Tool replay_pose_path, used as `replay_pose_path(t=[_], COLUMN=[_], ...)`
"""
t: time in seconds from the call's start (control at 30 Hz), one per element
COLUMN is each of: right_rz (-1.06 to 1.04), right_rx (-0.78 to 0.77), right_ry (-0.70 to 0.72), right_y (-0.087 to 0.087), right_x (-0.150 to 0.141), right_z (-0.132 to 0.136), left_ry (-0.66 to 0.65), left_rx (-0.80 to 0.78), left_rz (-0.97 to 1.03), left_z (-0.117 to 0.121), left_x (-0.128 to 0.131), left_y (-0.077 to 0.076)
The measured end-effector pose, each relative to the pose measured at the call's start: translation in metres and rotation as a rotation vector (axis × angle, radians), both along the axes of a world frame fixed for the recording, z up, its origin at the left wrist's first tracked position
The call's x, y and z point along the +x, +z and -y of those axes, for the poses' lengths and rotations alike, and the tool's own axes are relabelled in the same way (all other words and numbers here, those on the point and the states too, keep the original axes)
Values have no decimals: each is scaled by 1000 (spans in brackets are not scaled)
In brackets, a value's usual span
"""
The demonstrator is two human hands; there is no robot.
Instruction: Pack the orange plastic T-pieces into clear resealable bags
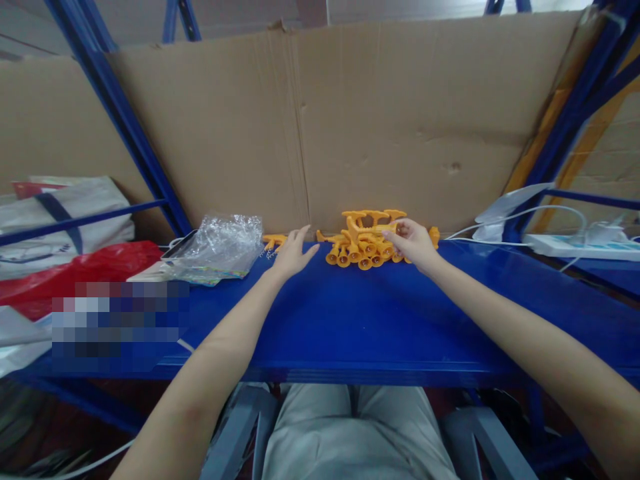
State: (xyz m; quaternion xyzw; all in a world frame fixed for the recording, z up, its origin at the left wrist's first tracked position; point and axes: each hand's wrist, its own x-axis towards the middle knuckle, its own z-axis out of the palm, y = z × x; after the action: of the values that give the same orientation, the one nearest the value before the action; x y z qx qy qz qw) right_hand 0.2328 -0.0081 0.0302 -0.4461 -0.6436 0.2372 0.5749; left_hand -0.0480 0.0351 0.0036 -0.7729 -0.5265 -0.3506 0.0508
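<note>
A pile of orange-yellow plastic pieces with bell-shaped ends [364, 251] lies on the blue shelf against the cardboard. At its right side my right hand [413, 245] has its fingers closed on one of these pieces at the top. My left hand [294, 255] is held with fingers apart, left of the pile, and grips nothing. Just beside it are a few orange-yellow pieces with thin metal spirals [273, 244], which look like corkscrews; the hand partly covers them.
Clear plastic bags [220, 243] lie left on the blue shelf [360, 320], near a red bag [110, 267] and a white bag [100, 207]. A cardboard sheet [380, 120] forms the back wall. White cables and a power strip [575, 245] are at right.
</note>
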Motion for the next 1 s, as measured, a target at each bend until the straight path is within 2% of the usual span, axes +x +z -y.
replay_pose_path(t=[0.1,0.17,0.3,0.43,0.57,0.8,1.0], right_rz=[278,541,1031,1356,1435,1413,1330], right_rx=[162,202,225,263,252,177,88], right_ry=[-133,-223,-381,-380,-384,-355,-355], right_y=[2,2,1,0,-2,-9,2], right_x=[-3,-10,-28,-39,-45,-46,-49], right_z=[-8,-10,-12,-15,-18,-23,-22], left_ry=[353,470,464,447,485,484,482], left_rx=[-189,-319,-474,-440,-404,-396,-402], left_rz=[-105,-156,-219,-231,-200,-219,-217], left_z=[-8,-12,-15,-18,-19,-19,-17], left_x=[-19,-27,-33,-33,-33,-30,-28], left_y=[-4,-7,-11,-13,-14,-13,-12])
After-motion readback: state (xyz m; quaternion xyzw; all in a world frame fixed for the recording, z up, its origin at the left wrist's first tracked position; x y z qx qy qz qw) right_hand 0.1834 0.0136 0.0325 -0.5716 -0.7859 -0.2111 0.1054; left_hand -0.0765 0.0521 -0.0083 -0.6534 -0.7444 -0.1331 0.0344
